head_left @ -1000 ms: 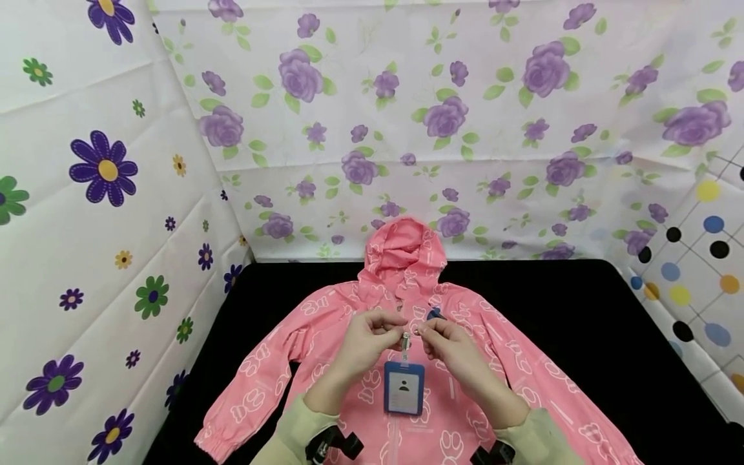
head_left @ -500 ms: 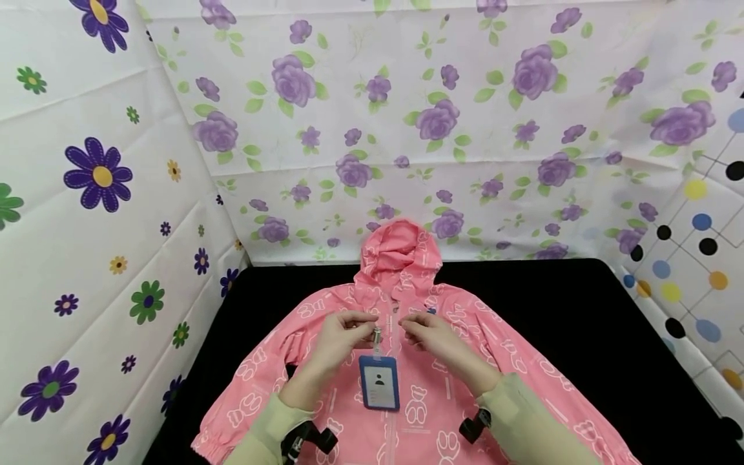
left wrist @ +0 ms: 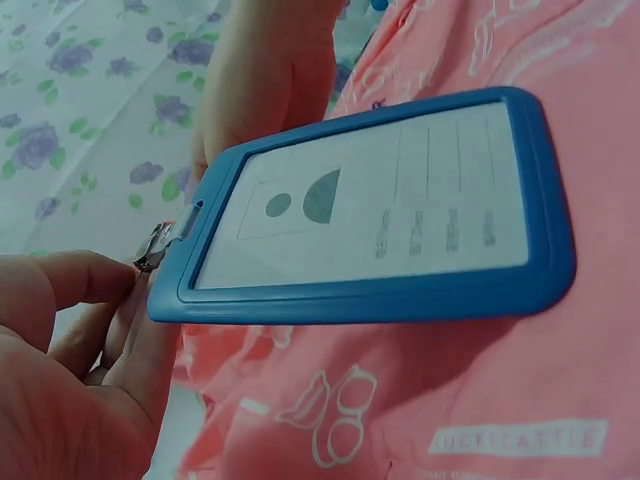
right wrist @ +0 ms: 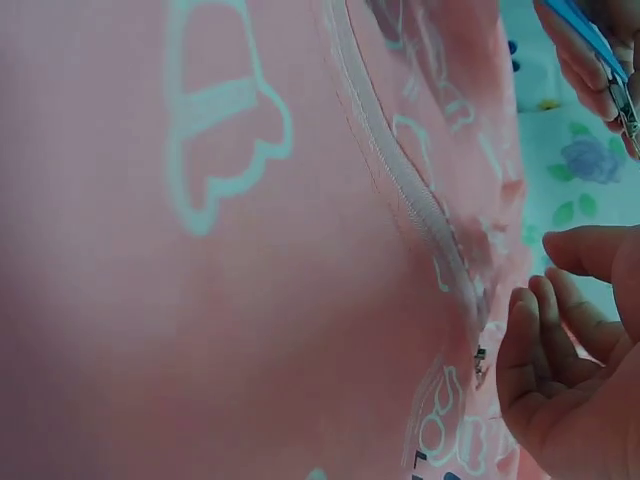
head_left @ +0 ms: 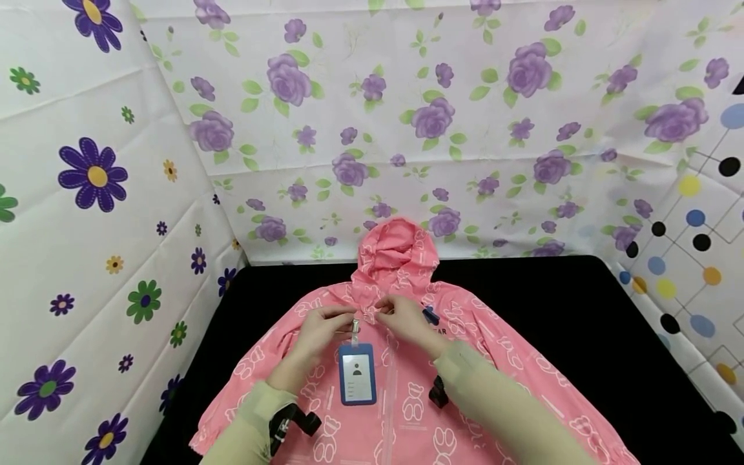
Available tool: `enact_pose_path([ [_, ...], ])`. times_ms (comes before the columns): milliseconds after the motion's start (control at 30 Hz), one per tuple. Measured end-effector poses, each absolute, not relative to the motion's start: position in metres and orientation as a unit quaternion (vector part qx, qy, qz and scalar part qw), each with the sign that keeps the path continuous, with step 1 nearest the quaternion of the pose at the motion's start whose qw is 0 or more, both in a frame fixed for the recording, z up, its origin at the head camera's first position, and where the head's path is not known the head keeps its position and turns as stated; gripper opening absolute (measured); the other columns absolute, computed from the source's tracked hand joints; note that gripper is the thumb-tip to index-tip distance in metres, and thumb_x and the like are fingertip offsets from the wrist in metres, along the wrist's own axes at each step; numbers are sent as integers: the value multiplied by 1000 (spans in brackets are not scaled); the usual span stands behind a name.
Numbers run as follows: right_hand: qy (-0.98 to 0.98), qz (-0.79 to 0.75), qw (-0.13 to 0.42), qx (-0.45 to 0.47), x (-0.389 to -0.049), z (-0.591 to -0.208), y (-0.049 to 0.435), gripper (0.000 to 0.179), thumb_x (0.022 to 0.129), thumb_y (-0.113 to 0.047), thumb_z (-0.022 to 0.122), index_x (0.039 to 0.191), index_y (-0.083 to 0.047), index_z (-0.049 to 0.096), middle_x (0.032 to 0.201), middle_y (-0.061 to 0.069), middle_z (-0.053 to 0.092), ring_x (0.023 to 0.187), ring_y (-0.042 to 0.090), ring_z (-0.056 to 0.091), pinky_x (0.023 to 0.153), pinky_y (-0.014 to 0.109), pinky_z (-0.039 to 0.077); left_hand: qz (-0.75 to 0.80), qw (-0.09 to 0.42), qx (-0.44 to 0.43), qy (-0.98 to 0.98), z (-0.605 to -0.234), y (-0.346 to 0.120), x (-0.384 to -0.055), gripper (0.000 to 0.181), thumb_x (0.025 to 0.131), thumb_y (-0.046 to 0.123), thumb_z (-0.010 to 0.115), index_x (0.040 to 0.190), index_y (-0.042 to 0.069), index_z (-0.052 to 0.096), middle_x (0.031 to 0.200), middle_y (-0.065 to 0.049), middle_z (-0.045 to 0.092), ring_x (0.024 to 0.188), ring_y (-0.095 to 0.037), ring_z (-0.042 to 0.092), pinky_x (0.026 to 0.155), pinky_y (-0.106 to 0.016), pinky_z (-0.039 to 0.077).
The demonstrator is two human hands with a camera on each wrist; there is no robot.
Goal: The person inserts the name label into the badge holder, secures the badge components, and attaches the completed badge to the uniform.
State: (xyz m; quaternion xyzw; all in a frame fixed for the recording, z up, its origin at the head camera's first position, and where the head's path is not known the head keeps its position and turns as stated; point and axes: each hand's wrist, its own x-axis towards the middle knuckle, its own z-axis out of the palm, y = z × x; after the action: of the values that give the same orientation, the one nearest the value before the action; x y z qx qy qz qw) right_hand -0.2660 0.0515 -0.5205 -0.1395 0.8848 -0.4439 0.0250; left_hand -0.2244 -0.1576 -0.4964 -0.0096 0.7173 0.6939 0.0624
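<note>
A blue ID badge holder (head_left: 345,373) with a white card hangs from its metal clip (head_left: 355,326) over the left chest of a pink hooded jacket (head_left: 401,368). My left hand (head_left: 321,330) pinches that clip between thumb and fingers; the left wrist view shows the clip (left wrist: 155,245) at the fingertips. Just right of the clip, below the hood, is my right hand (head_left: 409,320). In the right wrist view the right hand (right wrist: 570,370) has loosely bent fingers, a gap between thumb and fingertips, and nothing held. The zipper pull (right wrist: 480,360) shows close to those fingers.
The jacket lies spread, front up, on a black tabletop (head_left: 540,297). Floral sheets (head_left: 372,129) stand behind and at the left; a dotted sheet (head_left: 692,271) stands at the right. A dark blue print (head_left: 431,314) marks the jacket's right chest.
Both hands have moved left over the jacket, the badge holder going along with the left hand. The right hand has also risen toward the hood. The camera view has shifted slightly.
</note>
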Motion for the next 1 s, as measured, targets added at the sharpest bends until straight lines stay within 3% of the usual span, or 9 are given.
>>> enact_pose_path([
  [167,890,-429,1,-155,-278,-527,43,23,89,-20,74,109,-9,72,94,-1,68,84,11,63,76,30,55,692,55,-26,720,-502,-161,-232,29,95,10,68,118,-7,68,93,-16,73,81,-25,73,76,-39,61],
  [400,909,-378,-2,-175,-285,-526,34,30,90,-28,74,115,-11,72,98,1,70,82,11,61,75,30,54,685,63,-41,724,-508,-164,-243,24,93,6,69,114,-5,71,94,-18,73,78,-25,73,77,-43,60],
  [667,922,-353,-5,-162,-285,-536,28,11,90,-26,74,95,-16,76,82,-8,67,75,9,60,72,28,53,663,84,-28,744,-517,-164,-250,24,92,1,66,113,-11,69,91,-17,73,75,-20,72,68,-34,61],
  [1000,906,-406,1,-119,-281,-546,31,16,91,-26,75,104,-18,79,95,-8,73,89,11,65,81,33,55,656,95,-50,747,-533,-160,-255,24,90,4,71,110,-9,71,89,-16,73,70,-20,72,63,-32,61],
])
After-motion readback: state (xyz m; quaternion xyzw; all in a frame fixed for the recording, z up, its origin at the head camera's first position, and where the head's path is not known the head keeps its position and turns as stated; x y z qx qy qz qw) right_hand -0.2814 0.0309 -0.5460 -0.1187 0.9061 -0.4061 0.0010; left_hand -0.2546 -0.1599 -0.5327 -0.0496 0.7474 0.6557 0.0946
